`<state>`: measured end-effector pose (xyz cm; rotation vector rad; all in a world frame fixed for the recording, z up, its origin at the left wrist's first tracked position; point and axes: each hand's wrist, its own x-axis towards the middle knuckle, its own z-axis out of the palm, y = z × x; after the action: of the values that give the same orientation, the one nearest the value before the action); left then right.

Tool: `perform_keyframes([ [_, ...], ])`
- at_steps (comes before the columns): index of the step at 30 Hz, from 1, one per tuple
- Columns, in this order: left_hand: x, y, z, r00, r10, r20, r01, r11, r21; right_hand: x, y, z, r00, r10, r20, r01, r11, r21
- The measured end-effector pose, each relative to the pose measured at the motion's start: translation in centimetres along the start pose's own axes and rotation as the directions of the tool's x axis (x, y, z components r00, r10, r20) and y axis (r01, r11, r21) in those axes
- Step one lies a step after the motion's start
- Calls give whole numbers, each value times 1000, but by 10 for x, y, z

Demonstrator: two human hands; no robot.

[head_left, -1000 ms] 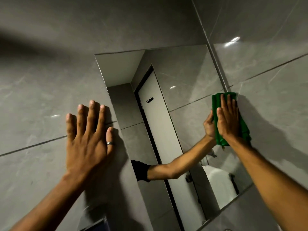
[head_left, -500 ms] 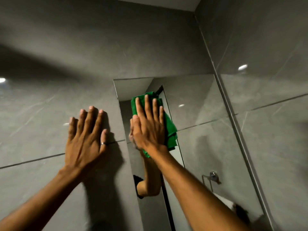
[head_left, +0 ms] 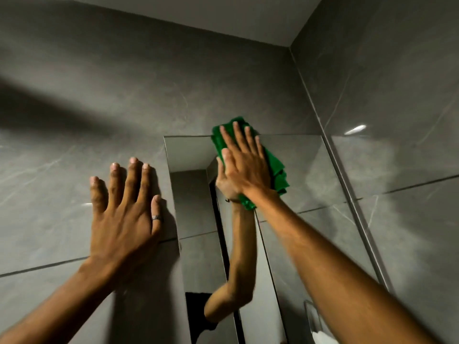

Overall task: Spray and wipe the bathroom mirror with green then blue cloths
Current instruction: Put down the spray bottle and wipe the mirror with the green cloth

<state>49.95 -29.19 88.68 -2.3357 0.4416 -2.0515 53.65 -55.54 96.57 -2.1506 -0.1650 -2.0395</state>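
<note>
The bathroom mirror (head_left: 300, 170) hangs on the grey tiled wall, running from the middle down to the right. My right hand (head_left: 244, 161) presses a folded green cloth (head_left: 277, 170) flat against the mirror's top edge, fingers spread over it; the cloth sticks out above and to the right of the hand. The glass reflects that arm and hand. My left hand (head_left: 124, 214), with a ring on the thumb, lies open and flat on the wall tile just left of the mirror's left edge. No blue cloth or spray bottle is in view.
A side wall (head_left: 397, 120) of grey tiles meets the mirror wall at a corner just right of the mirror. The ceiling (head_left: 223, 16) is close above. A metal fixture and something white (head_left: 320, 336) show at the mirror's lower right.
My right hand slid the green cloth from the mirror's right edge to its left part, then up to the top edge. The view tilted upward. My left hand stayed on the wall.
</note>
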Motion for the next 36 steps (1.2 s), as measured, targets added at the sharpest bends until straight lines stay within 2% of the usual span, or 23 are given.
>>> perform_keyframes([
  [5, 0, 2, 7, 999, 1, -48, 0, 1000, 21, 2, 106, -9, 979, 202, -32, -200, 978, 51],
  [8, -1, 1, 9, 999, -1, -51, 3, 999, 42, 2, 164, -18, 934, 353, -47, -353, 935, 17],
  [11, -1, 0, 11, 998, 5, -63, -2, 999, 43, 2, 194, -22, 875, 484, -32, -483, 875, 39],
  [13, -1, 0, 12, 998, 10, -68, -8, 999, 35, 1, 195, -23, 858, 514, -12, -512, 856, 71],
  [18, -2, 0, 14, 998, 9, -68, -8, 1000, 22, -17, 152, -20, 877, 480, -21, -475, 872, 117],
  [23, 2, 3, 13, 1000, -4, -1, 4, 1000, -3, -39, 59, -10, 903, 425, -59, -409, 895, 181],
  [26, 1, 1, -4, 994, -35, 102, 38, 999, -29, -49, -17, -18, 920, 388, -51, -356, 883, 306],
  [28, 1, -1, -16, 986, -50, 159, 72, 988, -139, -55, -70, -23, 918, 394, -28, -343, 829, 443],
  [30, 1, 0, -31, 972, -68, 225, 153, 908, -389, -62, -120, -27, 911, 409, 55, -361, 725, 587],
  [32, -3, -1, -49, 942, -118, 314, 302, 708, -638, -69, -163, -36, 908, 384, 167, -362, 521, 773],
  [34, -15, -2, -73, 891, -193, 410, 451, 459, -765, -74, -202, -55, 864, 401, 304, -391, 157, 907],
  [36, -30, -5, -99, 812, -243, 531, 579, 213, -787, -80, -228, -72, 746, 425, 514, -457, -235, 858],
])
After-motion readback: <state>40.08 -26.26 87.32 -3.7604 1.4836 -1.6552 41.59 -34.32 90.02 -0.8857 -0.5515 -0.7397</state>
